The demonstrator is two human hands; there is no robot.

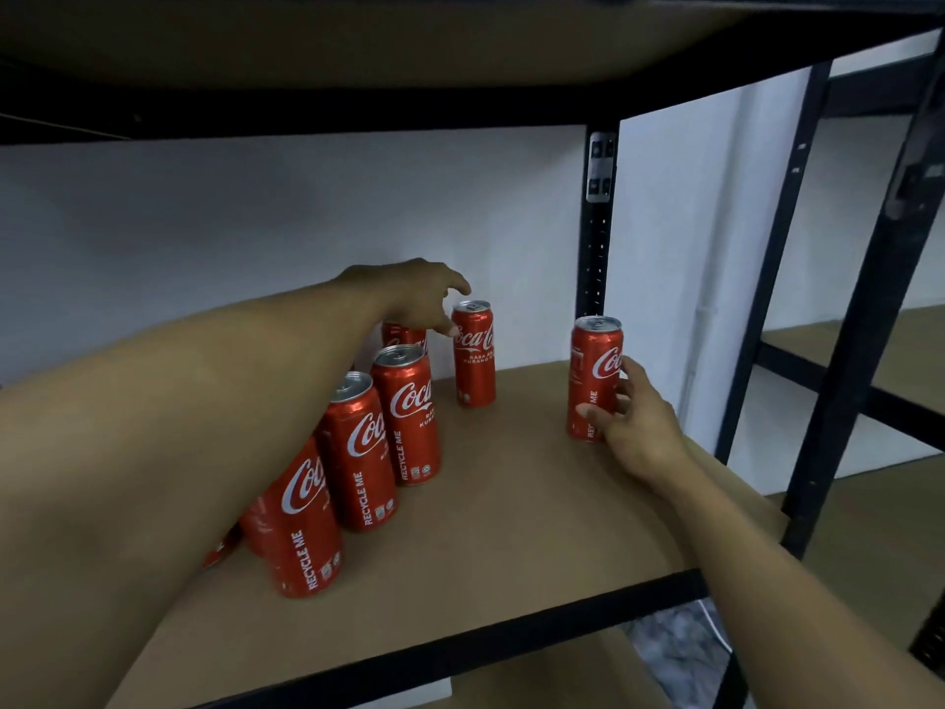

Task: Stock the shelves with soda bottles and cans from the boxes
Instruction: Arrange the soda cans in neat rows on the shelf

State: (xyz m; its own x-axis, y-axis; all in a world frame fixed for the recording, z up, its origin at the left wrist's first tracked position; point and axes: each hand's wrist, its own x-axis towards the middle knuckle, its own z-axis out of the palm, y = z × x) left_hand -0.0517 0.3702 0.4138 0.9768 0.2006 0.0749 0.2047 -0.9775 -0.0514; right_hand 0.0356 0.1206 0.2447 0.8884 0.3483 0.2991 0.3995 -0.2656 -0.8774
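The right hand (634, 422) curls its thumb and fingers round a red can (595, 371). The can stands straight up on the brown shelf (511, 504). The left hand (409, 294) is spread loose, with one fingertip touching the back can (473, 360). The held can is well to the right of the row of cans (404, 417), so I think it goes left next.

Each can (406, 417) is glossy red-printed metal with a bare, shiny silver top. The shelf (511, 504) is a matt brown board, smooth like fibreboard. Its frame (595, 258) is black painted metal with a silvery bracket (601, 166). The wall (255, 222) is smooth, matt white.
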